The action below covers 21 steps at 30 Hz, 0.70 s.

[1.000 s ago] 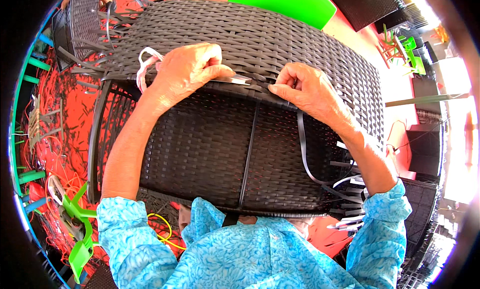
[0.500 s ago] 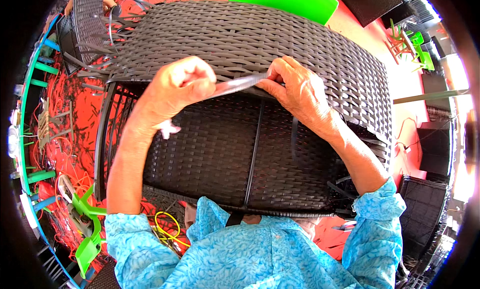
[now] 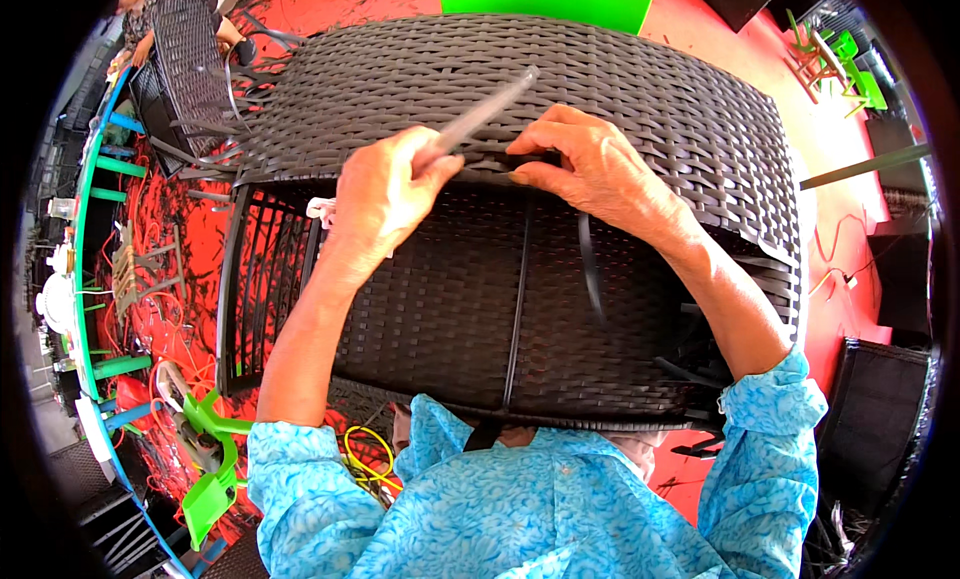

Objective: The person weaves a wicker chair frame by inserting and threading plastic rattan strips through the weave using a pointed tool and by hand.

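Observation:
In front of me is a large dark brown woven wicker furniture piece point(image 3: 690, 159), its open side toward me. My left hand point(image 3: 385, 194) is closed around a flat grey strip point(image 3: 485, 109), whose free end points up and to the right over the weave, blurred by motion. A scrap of white cloth or wrap shows beside the left hand. My right hand point(image 3: 600, 174) has thumb and forefinger pinched at the front edge of the woven top. The dark strand between these fingertips is partly hidden. Below that hand, a loose dark strip point(image 3: 590, 269) hangs into the opening.
Loose strip ends point(image 3: 205, 159) stick out at the weave's left. A bright green panel point(image 3: 545, 1) lies beyond the far edge. A green plastic piece point(image 3: 210, 494) and yellow cord point(image 3: 370, 459) lie at lower left. Another person is at work at upper left, by woven furniture.
The strip's far end has left my right hand and swung upward. My left hand has moved right and slightly down. My right hand remains at the woven edge.

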Motion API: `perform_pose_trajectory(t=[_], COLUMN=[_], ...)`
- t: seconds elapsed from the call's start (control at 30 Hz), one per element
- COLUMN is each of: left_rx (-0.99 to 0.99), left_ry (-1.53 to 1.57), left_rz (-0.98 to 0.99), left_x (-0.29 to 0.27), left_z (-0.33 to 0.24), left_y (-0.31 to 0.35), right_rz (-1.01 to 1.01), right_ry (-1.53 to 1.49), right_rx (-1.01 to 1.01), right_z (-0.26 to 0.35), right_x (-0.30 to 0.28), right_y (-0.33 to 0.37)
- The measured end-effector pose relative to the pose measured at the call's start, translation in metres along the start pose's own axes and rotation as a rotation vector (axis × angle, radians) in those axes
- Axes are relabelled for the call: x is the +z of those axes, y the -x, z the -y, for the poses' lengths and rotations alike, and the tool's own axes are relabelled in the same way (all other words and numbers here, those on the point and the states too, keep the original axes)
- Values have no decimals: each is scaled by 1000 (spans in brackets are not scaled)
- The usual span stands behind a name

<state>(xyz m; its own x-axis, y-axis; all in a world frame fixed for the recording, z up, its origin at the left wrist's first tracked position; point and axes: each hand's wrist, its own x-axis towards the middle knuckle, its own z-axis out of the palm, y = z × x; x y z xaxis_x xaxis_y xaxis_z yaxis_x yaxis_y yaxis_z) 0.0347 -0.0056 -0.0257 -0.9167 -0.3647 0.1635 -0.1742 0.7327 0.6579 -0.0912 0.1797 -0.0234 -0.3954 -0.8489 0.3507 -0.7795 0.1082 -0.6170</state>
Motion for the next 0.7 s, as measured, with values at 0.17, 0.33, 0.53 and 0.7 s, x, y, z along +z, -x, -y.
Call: perform_pose_trajectory(t=[0.17, 0.33, 0.53, 0.7], left_rx=[1, 2, -237, -166], left_ry=[-62, 144, 516, 709], left_rz=[27, 27, -128, -110], left_x=[-1, -17, -74, -85], left_z=[-6, 7, 61, 39], left_y=[-2, -10, -4, 9], right_rz=[36, 5, 58, -28], right_ry=[-74, -211, 3, -7], right_rx=[74, 309, 269, 173], right_z=[4, 3, -18, -8], right_x=[-14, -32, -55, -38], right_y=[-1, -1, 10, -11])
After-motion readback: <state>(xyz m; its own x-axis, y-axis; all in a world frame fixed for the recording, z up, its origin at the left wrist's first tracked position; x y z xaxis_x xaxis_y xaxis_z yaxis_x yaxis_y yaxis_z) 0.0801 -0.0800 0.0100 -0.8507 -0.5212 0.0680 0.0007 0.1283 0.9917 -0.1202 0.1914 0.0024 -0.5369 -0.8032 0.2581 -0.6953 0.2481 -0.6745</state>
